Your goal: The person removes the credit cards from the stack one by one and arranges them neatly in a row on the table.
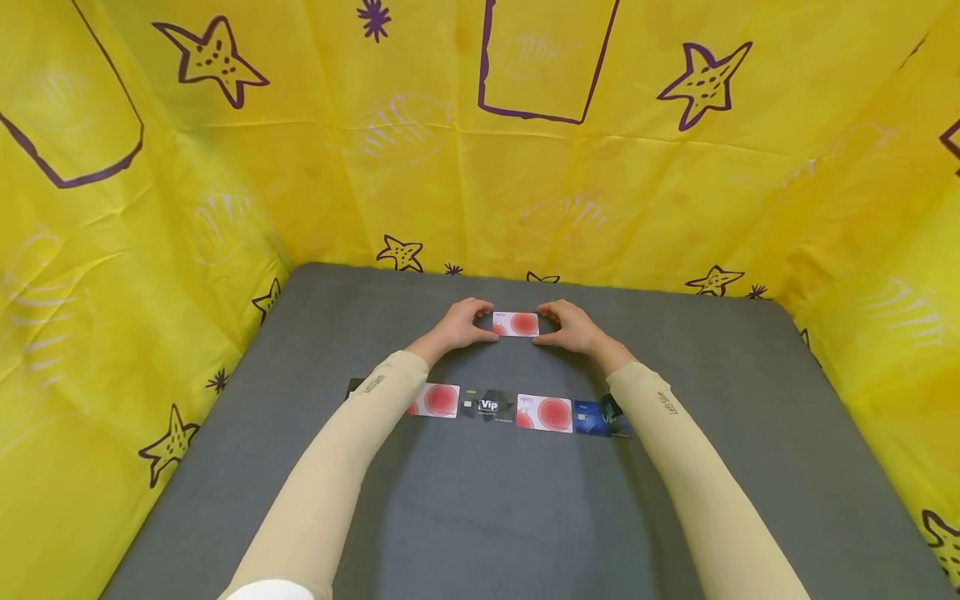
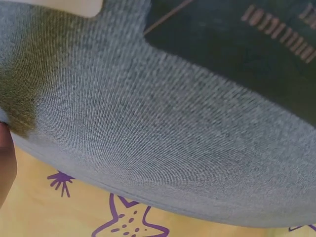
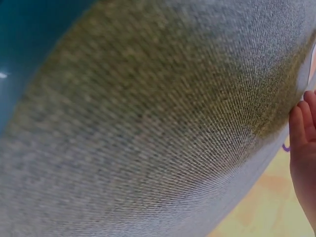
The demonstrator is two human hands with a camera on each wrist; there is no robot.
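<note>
A white card with red circles (image 1: 515,324) is at the far part of the grey table, between both hands in the head view. My left hand (image 1: 459,325) pinches its left end, thumb at the near corner and fingers at the far one. At the right end, my right hand (image 1: 572,328) grips it the same way. Whether the card touches the table cannot be told. Only a bit of the left hand (image 2: 6,160) shows in the left wrist view. Fingers of the right hand (image 3: 305,148) appear at the edge of the right wrist view.
Nearer me on the grey table (image 1: 480,500) lies a row of cards: two red-and-white ones (image 1: 437,401) (image 1: 545,413), a black Vip card (image 1: 489,406), a blue card (image 1: 592,418). Sleeves partly hide the row's ends. Yellow patterned cloth (image 1: 450,183) encloses the table's back and sides.
</note>
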